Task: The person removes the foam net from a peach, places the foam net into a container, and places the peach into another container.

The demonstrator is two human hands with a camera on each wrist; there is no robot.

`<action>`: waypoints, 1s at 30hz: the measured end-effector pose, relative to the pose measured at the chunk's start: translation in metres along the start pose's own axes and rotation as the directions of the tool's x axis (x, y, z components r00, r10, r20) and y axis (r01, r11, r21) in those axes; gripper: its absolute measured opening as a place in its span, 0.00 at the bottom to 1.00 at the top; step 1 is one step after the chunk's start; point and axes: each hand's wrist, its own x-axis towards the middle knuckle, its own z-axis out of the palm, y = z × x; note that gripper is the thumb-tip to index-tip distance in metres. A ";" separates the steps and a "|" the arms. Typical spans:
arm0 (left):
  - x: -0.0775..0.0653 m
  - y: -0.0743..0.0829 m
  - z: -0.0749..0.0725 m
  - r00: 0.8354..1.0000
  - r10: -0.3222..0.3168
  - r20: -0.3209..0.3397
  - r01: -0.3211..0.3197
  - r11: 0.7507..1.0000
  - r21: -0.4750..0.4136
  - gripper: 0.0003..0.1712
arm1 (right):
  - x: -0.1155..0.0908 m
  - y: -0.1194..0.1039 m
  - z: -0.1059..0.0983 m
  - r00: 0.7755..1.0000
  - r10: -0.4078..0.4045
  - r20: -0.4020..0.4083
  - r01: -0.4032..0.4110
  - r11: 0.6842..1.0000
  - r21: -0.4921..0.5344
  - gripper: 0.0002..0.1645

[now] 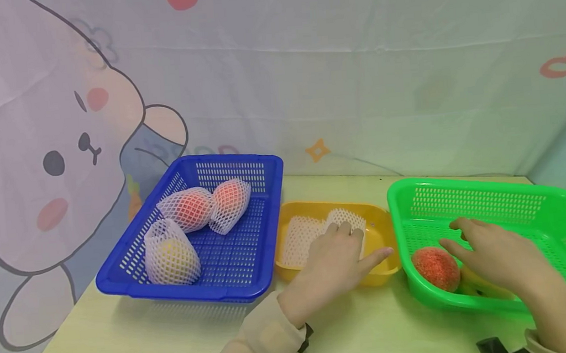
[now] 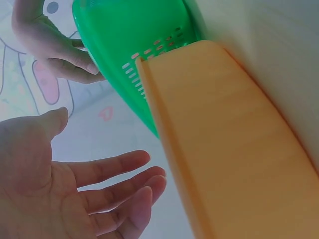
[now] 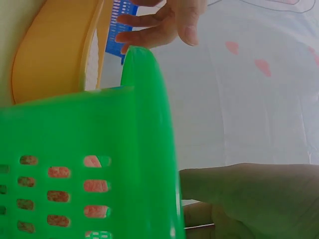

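Foam nets (image 1: 300, 239) in the yellow tray (image 1: 379, 232), red fruit (image 1: 435, 268) in the green basket (image 1: 555, 210), a hand over each

Head view first: the left hand (image 1: 329, 261) is held over the yellow tray, palm down, thumb spread wide. The foam nets are partly covered by its fingers; whether they're actually touched can't be told. The right hand (image 1: 506, 253) is held over the green basket, thumb and index finger parted, right near the red fruit and a yellow fruit (image 1: 486, 285) beside it. Nothing is seen gripped. In the blue basket (image 1: 239, 257), three net-wrapped fruits (image 1: 172, 257) are grouped.

Left wrist view: the left hand is seen loosely opened, fingers a bit bent, nothing held. The tray's outer wall is shown up close, so its contents are hidden.

Right wrist view: the right hand's fingertips are blocked by the green basket's wall. Reddish bits are glimpsed through its holes.
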 end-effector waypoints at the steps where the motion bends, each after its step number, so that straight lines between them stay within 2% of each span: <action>1: -0.001 0.000 -0.001 1.000 0.002 -0.004 -0.002 1.000 -0.002 0.44 | 0.000 -0.001 0.000 1.000 -0.001 -0.004 0.001 1.000 0.003 0.39; 15: -0.006 -0.001 -0.011 0.998 0.036 -0.052 -0.035 0.999 0.010 0.39 | 0.002 -0.018 0.006 0.999 -0.008 -0.053 0.010 0.999 0.033 0.40; 30: -0.017 -0.001 -0.027 0.991 0.079 -0.107 -0.076 0.997 0.033 0.34 | 0.007 -0.036 0.012 0.987 -0.021 -0.159 0.038 0.994 0.104 0.32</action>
